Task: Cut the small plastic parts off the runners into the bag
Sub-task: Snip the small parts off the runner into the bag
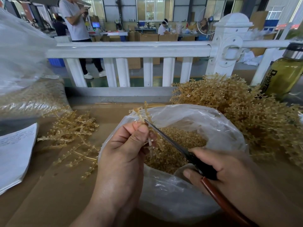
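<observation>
My left hand (124, 149) pinches an amber plastic runner (143, 114) upright over the open clear bag (226, 131). Small amber parts still stick out along the runner. My right hand (219, 167) grips a cutting tool (173, 143) with a dark blade and a black body; a red-brown hose runs back from it. The blade tip lies against the runner just above my left thumb. Loose cut parts (177, 145) fill the bottom of the bag.
A big heap of uncut runners (246, 108) lies at the right. Bare runners (73, 133) are scattered at the left on the cardboard-covered table (54, 190). A full bag (32, 95), papers (14, 153), a bottle (285, 74) and a white railing (131, 49) surround the work area.
</observation>
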Tool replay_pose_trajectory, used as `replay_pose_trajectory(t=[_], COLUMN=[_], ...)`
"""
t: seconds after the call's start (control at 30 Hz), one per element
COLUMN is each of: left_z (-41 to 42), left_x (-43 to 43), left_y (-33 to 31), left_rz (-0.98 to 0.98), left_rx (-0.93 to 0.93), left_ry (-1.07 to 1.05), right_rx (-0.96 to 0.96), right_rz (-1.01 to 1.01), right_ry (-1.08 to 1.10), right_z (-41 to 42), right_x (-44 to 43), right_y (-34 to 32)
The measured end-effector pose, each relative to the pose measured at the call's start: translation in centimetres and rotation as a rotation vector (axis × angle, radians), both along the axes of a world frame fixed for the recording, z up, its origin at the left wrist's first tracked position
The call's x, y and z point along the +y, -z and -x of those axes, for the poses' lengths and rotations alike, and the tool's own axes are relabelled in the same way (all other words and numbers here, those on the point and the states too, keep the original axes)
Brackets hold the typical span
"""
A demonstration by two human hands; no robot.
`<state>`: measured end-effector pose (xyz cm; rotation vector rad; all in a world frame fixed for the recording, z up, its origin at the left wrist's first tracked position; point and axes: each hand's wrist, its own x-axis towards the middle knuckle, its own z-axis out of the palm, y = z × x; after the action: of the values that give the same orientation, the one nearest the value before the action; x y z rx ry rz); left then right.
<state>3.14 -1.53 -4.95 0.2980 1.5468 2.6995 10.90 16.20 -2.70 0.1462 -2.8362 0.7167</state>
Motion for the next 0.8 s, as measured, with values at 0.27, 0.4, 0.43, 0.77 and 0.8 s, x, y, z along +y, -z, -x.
replay_pose_trajectory(t=[0.27,0.4,0.43,0.77,0.8], left_z=[0.12,0.26,0.32,0.28,0.28], left_x=[-0.07,0.03,-0.01,0.23,0.24], left_y=[0.21,0.47,0.54,0.91,0.88], left_rz=[-0.033,-0.045,-0.044,-0.028,-0.029], left_rx=[-0.002,0.016,0.018,0.057,0.056], left_ry=[0.034,0.032,0.031,0.021,0.022], right_rx=[-0.042,-0.031,-0.026,-0.011,-0.011], right_rz=[0.064,0.052,0.047,0.068,0.069], right_ry=[0.027,0.031,0.036,0.040,0.039], right_z=[-0.13,0.02,0.07,0.00,-0.01], right_x=[-0.38,-0.27,-0.26,-0.05,-0.07], right_y=[0.17,0.65,0.72,0.62,0.66])
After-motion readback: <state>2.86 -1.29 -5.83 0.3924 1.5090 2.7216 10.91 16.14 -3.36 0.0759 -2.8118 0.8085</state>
